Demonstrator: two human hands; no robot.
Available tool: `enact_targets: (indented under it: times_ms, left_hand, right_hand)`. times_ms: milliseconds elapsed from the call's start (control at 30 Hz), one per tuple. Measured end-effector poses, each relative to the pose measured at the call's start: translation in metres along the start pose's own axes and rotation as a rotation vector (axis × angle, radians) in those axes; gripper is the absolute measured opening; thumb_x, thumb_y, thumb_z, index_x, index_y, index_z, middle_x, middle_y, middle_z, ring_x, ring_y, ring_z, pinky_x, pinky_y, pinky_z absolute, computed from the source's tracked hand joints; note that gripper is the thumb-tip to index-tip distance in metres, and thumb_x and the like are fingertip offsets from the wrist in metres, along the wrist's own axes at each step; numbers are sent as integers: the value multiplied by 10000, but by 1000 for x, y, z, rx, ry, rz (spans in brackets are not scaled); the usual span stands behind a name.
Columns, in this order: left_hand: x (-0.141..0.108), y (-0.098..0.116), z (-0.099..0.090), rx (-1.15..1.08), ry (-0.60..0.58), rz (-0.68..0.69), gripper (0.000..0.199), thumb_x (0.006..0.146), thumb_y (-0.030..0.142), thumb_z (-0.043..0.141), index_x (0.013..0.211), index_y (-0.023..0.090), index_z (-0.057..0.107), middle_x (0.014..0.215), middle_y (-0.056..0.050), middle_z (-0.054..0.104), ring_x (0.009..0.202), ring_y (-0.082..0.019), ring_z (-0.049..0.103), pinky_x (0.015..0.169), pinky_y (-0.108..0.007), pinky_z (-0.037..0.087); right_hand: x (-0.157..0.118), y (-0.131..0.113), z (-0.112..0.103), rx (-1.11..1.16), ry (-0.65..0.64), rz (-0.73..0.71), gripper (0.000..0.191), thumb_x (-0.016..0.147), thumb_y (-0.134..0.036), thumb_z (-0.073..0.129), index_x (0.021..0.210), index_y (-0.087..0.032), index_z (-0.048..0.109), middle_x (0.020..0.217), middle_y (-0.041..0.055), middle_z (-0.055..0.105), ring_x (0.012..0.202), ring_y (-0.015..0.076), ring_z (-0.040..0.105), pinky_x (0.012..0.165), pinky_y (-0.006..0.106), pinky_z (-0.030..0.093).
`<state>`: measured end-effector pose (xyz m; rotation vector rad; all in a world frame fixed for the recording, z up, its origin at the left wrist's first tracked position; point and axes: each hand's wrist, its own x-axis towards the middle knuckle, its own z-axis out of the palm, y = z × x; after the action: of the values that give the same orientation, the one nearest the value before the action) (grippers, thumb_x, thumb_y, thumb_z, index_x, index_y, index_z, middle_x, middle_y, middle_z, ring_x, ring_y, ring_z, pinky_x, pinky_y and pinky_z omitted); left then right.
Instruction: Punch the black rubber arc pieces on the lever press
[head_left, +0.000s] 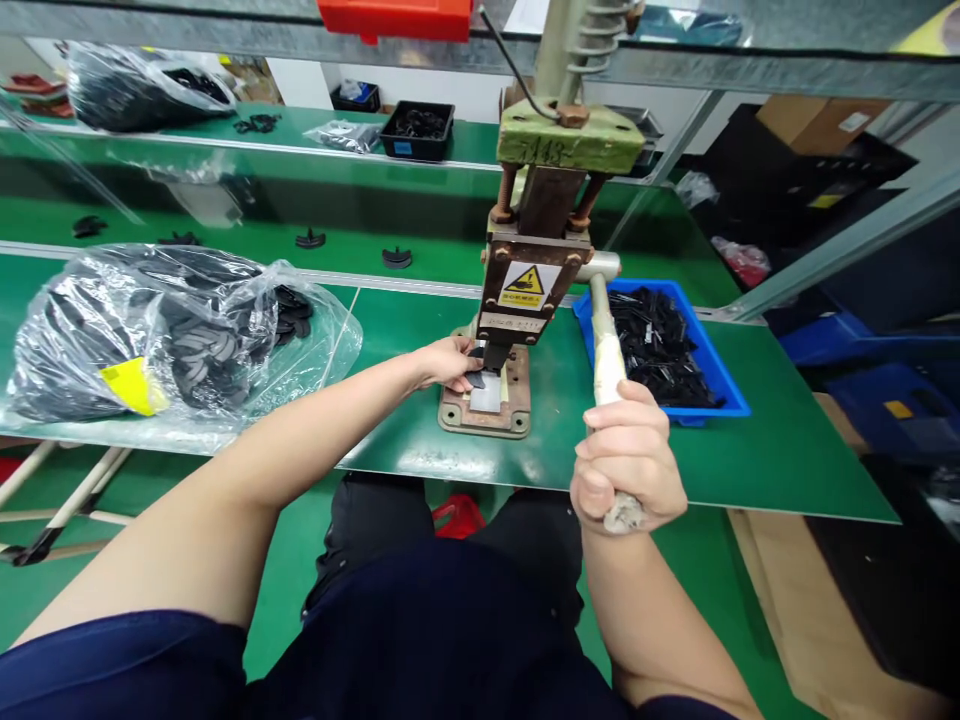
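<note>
My left hand pinches a small black part at the base of a hand press, right under its ram. A pale metal plate lies on the press base beneath that part. My right hand is wrapped round the press's wrapped lever, which slants down toward me from the pivot on the press's right side. The ram's lower end is close to the fingertips of my left hand; whether it touches the part cannot be made out.
A clear bag of black parts lies on the green table at left. A blue bin of black pieces stands right of the press. Behind are loose black parts and a black tray. A metal shelf crosses overhead.
</note>
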<state>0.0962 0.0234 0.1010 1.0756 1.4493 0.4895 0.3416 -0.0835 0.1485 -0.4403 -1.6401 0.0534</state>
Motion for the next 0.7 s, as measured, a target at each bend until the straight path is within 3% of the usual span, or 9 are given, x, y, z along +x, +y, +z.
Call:
enact_targets:
  times_ms: [167,300,367,400,500,567,633,700]
  left_hand:
    - [-3,-10,5,-19,27,86,385,881,344,838,1169,183,641,656,-10,689,496,-159,683,490,-234,553]
    - [-8,-21,-9,-68,-37,178,371,865,485,838,987,199,636,706,-40,711,554,-176,699,502,-261,552]
    - [-2,-22,-37,-31,-13,240,381,903,545,777,890,198,622,774,-59,727,607,-171,710,529,-262,547]
    - [5,-22,-56,20,59,269,379,924,551,745,869,197,621,800,-62,731,642,-173,716,557,-266,550]
    - [36,-15,-126,320,452,320,277,929,466,740,890,205,654,861,-60,752,815,-212,738,740,-306,579]
    - [61,-8,-173,511,652,281,197,922,401,738,961,216,685,980,-74,783,979,-254,741,911,-347,568]
    - [87,-4,-212,608,744,220,230,929,388,718,1076,212,704,1164,-113,778,1142,-291,715,1025,-382,536]
    - [110,-3,-239,660,786,166,355,918,390,722,1211,193,696,1348,-165,713,1261,-322,673,1100,-412,503]
  right_hand:
    - [3,-4,-1,-11,-9,10,301,946,-328,643,667,-229,585,701,-46,649,852,169,712,1070,573,574]
    - [3,-4,-3,-13,1,19,286,913,-283,663,645,-220,583,697,-34,658,826,188,709,1050,612,570]
    - [3,-3,-4,-15,-10,15,284,911,-283,659,642,-223,587,696,-34,661,815,191,707,1036,620,572]
    - [2,-2,-4,-16,-12,14,291,913,-286,656,637,-224,586,694,-34,659,812,193,705,1028,622,573]
    - [1,-3,-5,-31,0,26,317,919,-290,651,619,-220,577,689,-31,652,809,198,701,1004,620,578]
    - [1,-4,-8,-49,-10,33,313,924,-282,643,624,-218,581,704,-26,659,811,204,702,986,623,585]
    - [-1,-5,-12,-74,-36,42,294,931,-277,629,645,-222,593,728,-20,667,816,211,706,972,629,595]
    - [-6,-5,-16,-110,-75,59,268,940,-276,604,675,-235,599,741,-19,662,829,210,707,971,622,602]
